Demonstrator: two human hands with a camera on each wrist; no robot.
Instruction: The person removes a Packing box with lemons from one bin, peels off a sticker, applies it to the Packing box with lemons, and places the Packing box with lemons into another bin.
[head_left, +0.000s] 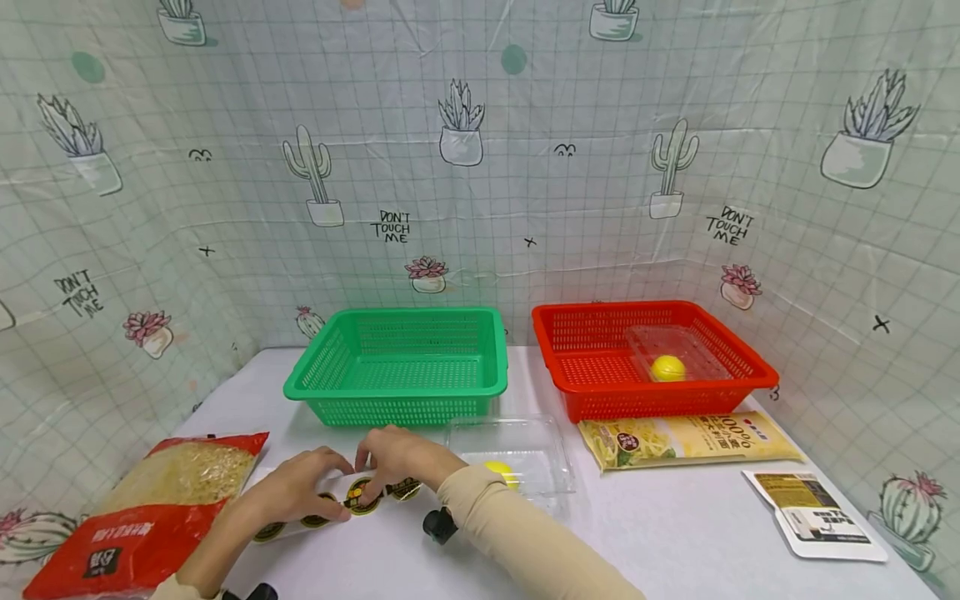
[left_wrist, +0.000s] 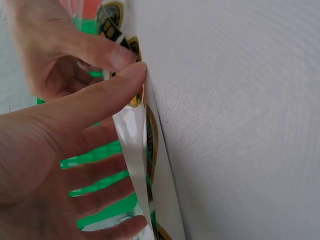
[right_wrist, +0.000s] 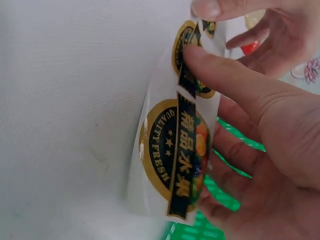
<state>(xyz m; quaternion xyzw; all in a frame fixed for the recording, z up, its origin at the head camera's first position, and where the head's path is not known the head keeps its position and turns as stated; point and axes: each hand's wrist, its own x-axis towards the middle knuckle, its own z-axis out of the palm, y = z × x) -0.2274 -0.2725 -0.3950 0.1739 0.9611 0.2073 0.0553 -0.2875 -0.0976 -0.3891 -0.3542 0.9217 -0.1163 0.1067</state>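
Black-and-gold sticker strip point(right_wrist: 167, 150) stretched across the bench point(head_left: 637, 533), in front of the green basket point(head_left: 397, 410), as your L hand point(head_left: 300, 485) & R hand point(head_left: 401, 458) pinched it nr each other, prob. to steady one short section btwn.

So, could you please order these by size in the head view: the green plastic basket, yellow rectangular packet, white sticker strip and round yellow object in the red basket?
1. Green plastic basket
2. Yellow rectangular packet and white sticker strip: unsure; left hand and right hand partly cover the strip
3. Round yellow object
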